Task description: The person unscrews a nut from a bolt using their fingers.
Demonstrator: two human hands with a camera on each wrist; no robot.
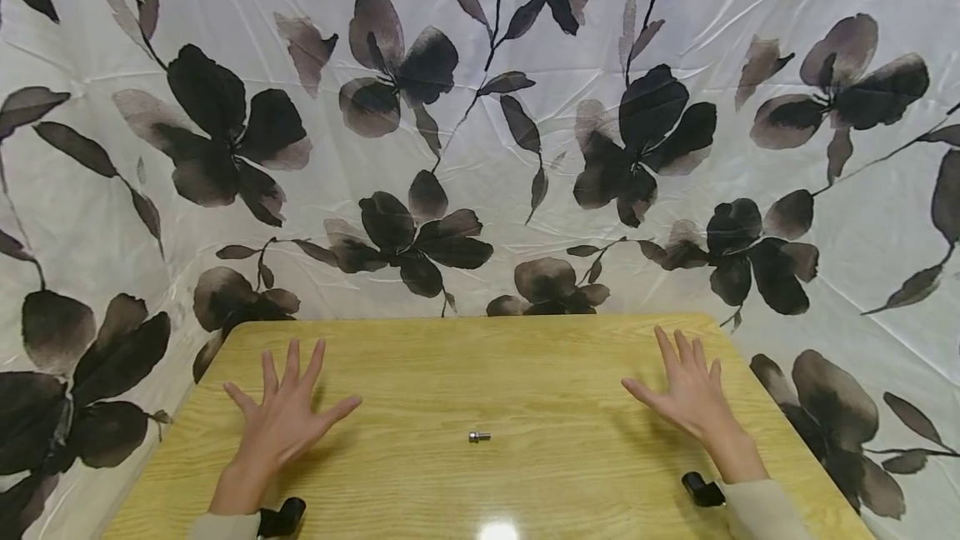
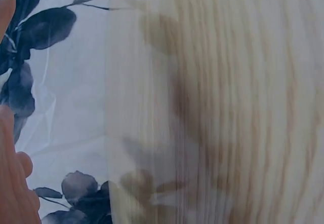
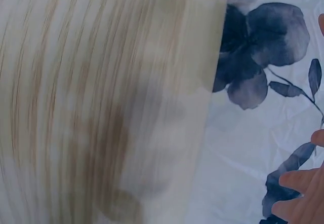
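A small silver bolt (image 1: 479, 437) lies on its side near the middle of the wooden table (image 1: 480, 373), its thicker head to the left. My left hand (image 1: 285, 419) is to the left of the bolt, fingers spread wide and holding nothing. On the other side my right hand (image 1: 692, 398) has its fingers spread too, with nothing in its grasp. Both hands appear raised over the tabletop, apart from the bolt. Only parts of the left hand (image 2: 15, 183) and right hand (image 3: 304, 193) enter the edges of the wrist views, where the bolt is out of sight.
White cloth (image 1: 525, 190) printed with dark flowers hangs behind the table and along its sides. A black wrist device (image 1: 283, 517) is at the left wrist, and another black device (image 1: 702, 490) at the right. Light glares at the table's near edge.
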